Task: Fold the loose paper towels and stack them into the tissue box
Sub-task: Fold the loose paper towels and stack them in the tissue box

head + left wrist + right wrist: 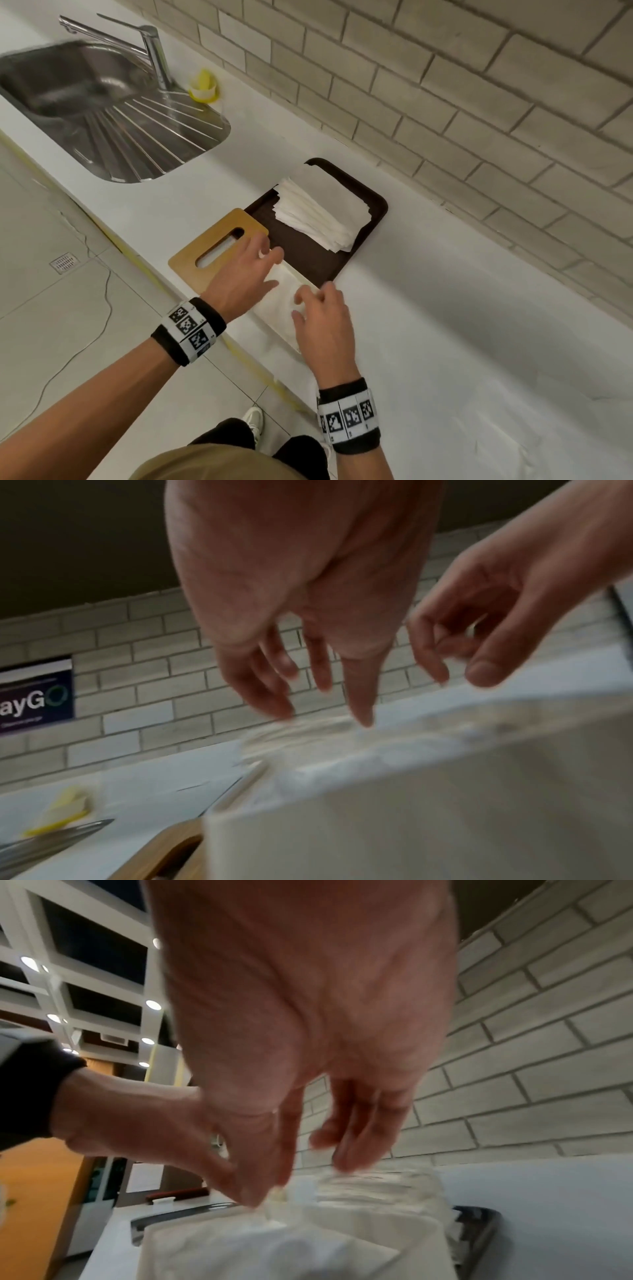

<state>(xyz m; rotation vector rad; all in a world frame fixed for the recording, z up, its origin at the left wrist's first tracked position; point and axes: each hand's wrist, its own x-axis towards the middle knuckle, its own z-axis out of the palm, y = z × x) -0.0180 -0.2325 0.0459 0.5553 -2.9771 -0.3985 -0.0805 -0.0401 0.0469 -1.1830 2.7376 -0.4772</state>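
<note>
A white tissue box (274, 329) stands at the counter's front edge with a folded paper towel (282, 291) lying in its open top. My left hand (270, 267) hovers over the box's far end with its fingers (359, 702) hanging straight and relaxed, tips just at the towel. My right hand (308, 298) is over the near end, its fingers (352, 1145) resting on the towel (342, 1229) and holding nothing. Behind the box, a thick stack of loose paper towels (318, 209) lies on a dark brown tray (308, 253).
The box's wooden lid (205, 250) with a slot lies flat left of the box. A steel sink (85, 96) with a faucet (150, 44) and a yellow item (203, 87) sit far left. A brick wall (479, 102) backs the white counter (462, 308).
</note>
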